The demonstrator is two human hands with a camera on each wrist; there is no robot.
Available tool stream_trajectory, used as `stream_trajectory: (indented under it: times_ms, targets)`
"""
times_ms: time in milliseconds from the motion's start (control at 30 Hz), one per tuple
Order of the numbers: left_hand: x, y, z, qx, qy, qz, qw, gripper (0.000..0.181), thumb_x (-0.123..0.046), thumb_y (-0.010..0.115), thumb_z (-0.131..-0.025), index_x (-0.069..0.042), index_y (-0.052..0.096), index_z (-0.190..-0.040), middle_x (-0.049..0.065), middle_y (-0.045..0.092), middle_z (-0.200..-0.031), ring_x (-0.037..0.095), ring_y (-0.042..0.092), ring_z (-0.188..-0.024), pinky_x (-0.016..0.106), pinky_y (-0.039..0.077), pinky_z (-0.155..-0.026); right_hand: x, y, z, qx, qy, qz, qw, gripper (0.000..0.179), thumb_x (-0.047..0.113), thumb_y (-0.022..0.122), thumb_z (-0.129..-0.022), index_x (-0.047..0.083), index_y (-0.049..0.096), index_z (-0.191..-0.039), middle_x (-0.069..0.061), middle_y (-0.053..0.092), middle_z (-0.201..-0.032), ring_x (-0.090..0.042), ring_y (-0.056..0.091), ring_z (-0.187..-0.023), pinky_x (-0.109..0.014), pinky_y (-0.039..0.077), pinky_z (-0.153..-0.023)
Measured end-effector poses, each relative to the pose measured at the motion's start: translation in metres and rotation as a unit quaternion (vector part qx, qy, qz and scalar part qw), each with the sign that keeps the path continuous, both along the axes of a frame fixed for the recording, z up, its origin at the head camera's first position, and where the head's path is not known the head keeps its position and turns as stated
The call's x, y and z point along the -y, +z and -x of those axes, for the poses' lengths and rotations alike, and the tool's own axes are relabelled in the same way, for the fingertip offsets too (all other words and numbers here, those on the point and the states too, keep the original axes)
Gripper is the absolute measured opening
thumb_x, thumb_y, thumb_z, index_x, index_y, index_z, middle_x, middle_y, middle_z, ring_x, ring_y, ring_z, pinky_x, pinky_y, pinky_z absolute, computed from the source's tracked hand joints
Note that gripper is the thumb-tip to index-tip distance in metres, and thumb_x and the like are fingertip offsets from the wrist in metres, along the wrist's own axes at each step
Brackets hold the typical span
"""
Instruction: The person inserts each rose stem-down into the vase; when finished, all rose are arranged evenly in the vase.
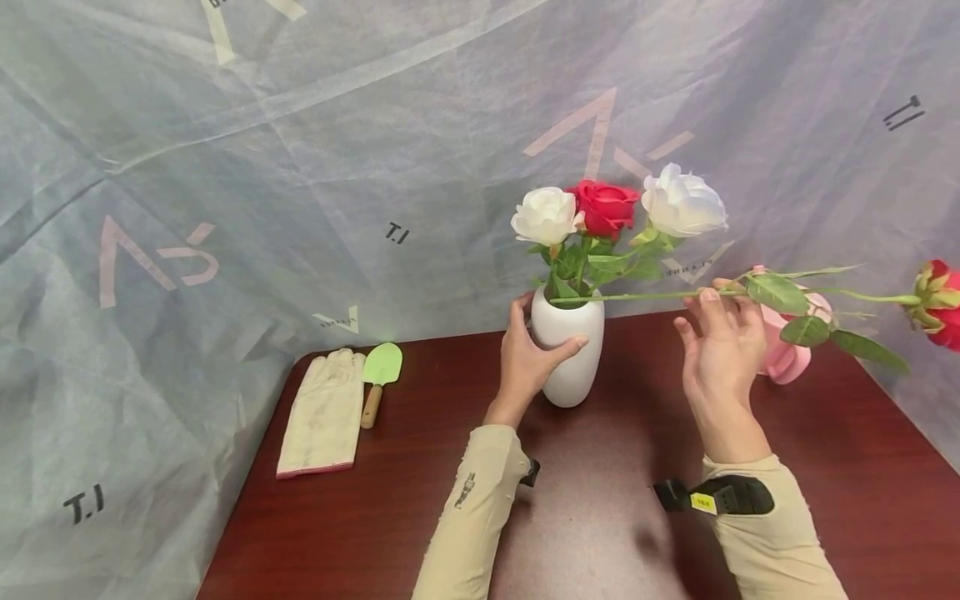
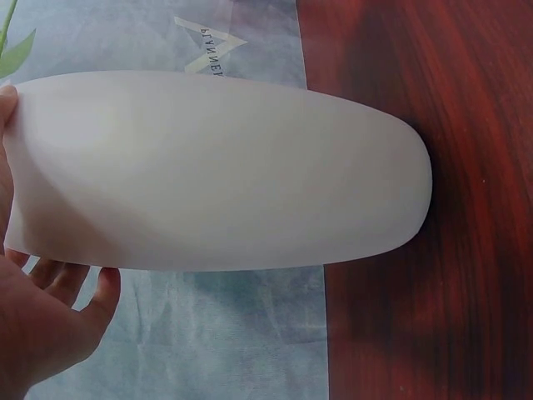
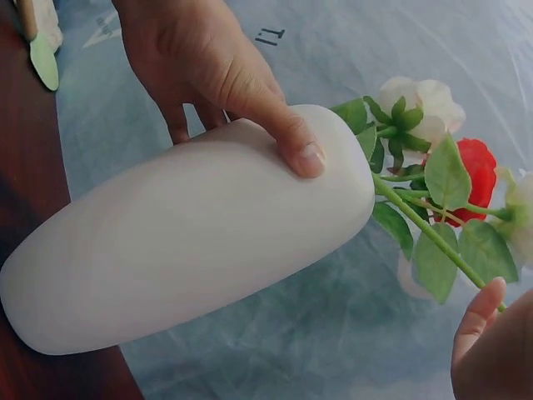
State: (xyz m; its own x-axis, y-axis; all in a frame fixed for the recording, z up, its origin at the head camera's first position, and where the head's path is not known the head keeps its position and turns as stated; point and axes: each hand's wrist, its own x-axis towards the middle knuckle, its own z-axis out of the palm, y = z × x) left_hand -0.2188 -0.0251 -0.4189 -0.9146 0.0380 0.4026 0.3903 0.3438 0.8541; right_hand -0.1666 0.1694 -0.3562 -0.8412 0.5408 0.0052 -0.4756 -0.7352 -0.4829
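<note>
My left hand (image 1: 522, 357) grips the white vase (image 1: 573, 367) near its top, the thumb across the front. In the left wrist view the smooth vase (image 2: 225, 171) stands on the table. Two white roses (image 1: 546, 215) and a red rose (image 1: 604, 208) rise from its mouth with green leaves. My right hand (image 1: 723, 358) pinches the green stem (image 1: 652, 296) of another red rose (image 1: 943, 312), held sideways with its bloom far right. That stem's cut end is at the vase mouth; whether it is inside I cannot tell. In the right wrist view only part of the right hand (image 3: 495, 346) shows.
A pink watering can (image 1: 786, 354) stands behind my right hand, partly hidden. On the left of the dark red table (image 1: 442, 467) lie a pair of cream gloves (image 1: 322, 417) and a green trowel (image 1: 382, 367) with a wooden handle. Grey cloth (image 1: 315, 167) hangs behind.
</note>
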Motion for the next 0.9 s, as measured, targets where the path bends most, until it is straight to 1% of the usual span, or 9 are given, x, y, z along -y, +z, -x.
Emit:
stream_trajectory:
  times_ms: [233,433,567,800,900]
  targets:
    - [-0.001,0.0,-0.001,-0.001,0.0,-0.003,1.0,0.084,-0.038,0.083,-0.066,-0.021,0.037,-0.134,-0.006,0.051,-0.125,0.007,0.053,-0.103,0.03,0.048,-0.078,0.007,0.002,0.0,-0.014,-0.022,-0.018,0.9995,0.022,-0.008,0.067,-0.081,-0.002,0.056,-0.099,-0.012,0.054,-0.089,-0.024,0.061,-0.073,-0.026,0.047,-0.047]
    - [0.0,0.0,-0.001,0.0,0.002,0.0,1.0,0.085,-0.039,0.083,-0.066,-0.021,0.036,-0.135,-0.007,0.05,-0.126,0.007,0.053,-0.103,0.03,0.048,-0.079,0.012,0.005,0.002,-0.022,-0.049,-0.049,0.9973,0.013,-0.009,0.062,-0.084,-0.003,0.057,-0.094,-0.012,0.057,-0.082,-0.023,0.061,-0.071,-0.024,0.046,-0.046]
    - [0.0,-0.001,-0.001,-0.002,0.002,-0.003,1.0,0.084,-0.039,0.083,-0.066,-0.021,0.037,-0.134,-0.007,0.05,-0.126,0.007,0.053,-0.103,0.03,0.048,-0.079,0.014,0.008,0.004,-0.023,-0.062,-0.068,0.9955,0.012,-0.01,0.061,-0.084,-0.003,0.058,-0.094,-0.012,0.058,-0.081,-0.023,0.06,-0.071,-0.024,0.046,-0.045]
    - [-0.002,-0.002,0.0,-0.003,-0.001,-0.004,1.0,0.084,-0.038,0.083,-0.067,-0.023,0.036,-0.134,-0.008,0.049,-0.128,0.007,0.053,-0.105,0.03,0.048,-0.079,0.019,0.008,0.008,-0.033,-0.079,-0.1,0.9914,0.015,-0.008,0.065,-0.082,-0.003,0.059,-0.094,-0.014,0.056,-0.086,-0.023,0.059,-0.07,-0.023,0.046,-0.044]
    - [-0.002,-0.001,0.0,-0.004,-0.001,-0.003,1.0,0.084,-0.038,0.083,-0.067,-0.023,0.036,-0.134,-0.008,0.049,-0.128,0.007,0.053,-0.105,0.03,0.048,-0.079,0.022,0.006,0.009,-0.043,-0.08,-0.108,0.99,0.014,-0.009,0.064,-0.083,-0.003,0.059,-0.094,-0.015,0.056,-0.088,-0.023,0.059,-0.069,-0.023,0.046,-0.044]
